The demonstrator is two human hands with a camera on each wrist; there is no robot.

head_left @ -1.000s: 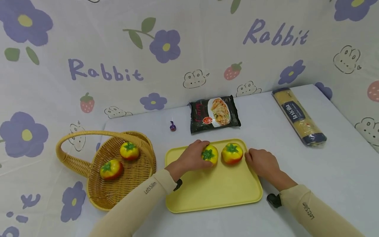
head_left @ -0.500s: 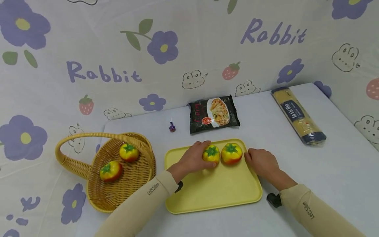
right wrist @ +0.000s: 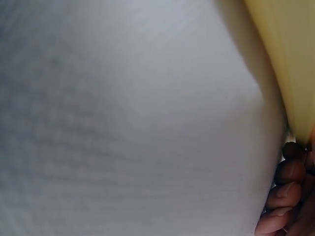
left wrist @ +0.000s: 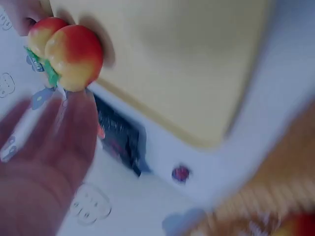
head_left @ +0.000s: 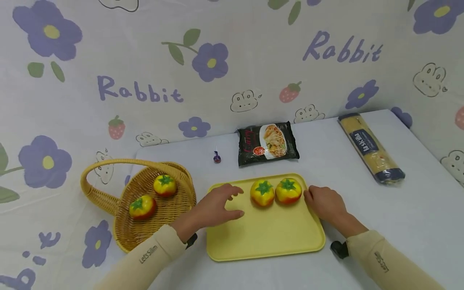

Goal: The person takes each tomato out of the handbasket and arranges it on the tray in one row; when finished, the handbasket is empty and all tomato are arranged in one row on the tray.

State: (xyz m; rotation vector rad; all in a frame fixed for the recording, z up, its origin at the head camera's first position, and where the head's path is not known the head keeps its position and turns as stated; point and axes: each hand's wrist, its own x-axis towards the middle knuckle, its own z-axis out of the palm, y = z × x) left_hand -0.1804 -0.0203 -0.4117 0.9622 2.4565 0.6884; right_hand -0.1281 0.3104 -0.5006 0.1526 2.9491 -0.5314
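Two yellow-and-red persimmons with green leafy tops sit side by side at the back of the yellow tray (head_left: 264, 241): a left one (head_left: 262, 198) and a right one (head_left: 288, 195). Over the tray's left side, my left hand (head_left: 217, 207) holds nothing, its fingers and thumb spread apart. A gap separates it from the left persimmon in the head view. My right hand (head_left: 326, 203) grips the tray's right rim with curled fingers (right wrist: 288, 194), close to the right persimmon. Two more persimmons, a front one (head_left: 142, 207) and a back one (head_left: 164, 185), lie in the wicker basket (head_left: 121, 225).
The basket's tall arched handle (head_left: 127, 162) rises left of my left forearm. Behind the tray lie a small purple-wrapped candy (head_left: 217, 157) and a black noodle packet (head_left: 268, 143). A long pack of spaghetti (head_left: 371, 149) is at the back right, near a patterned cloth backdrop.
My left hand slid the left persimmon right, up beside the other one, then let go and drew back left. My right hand stayed at the tray's rim.
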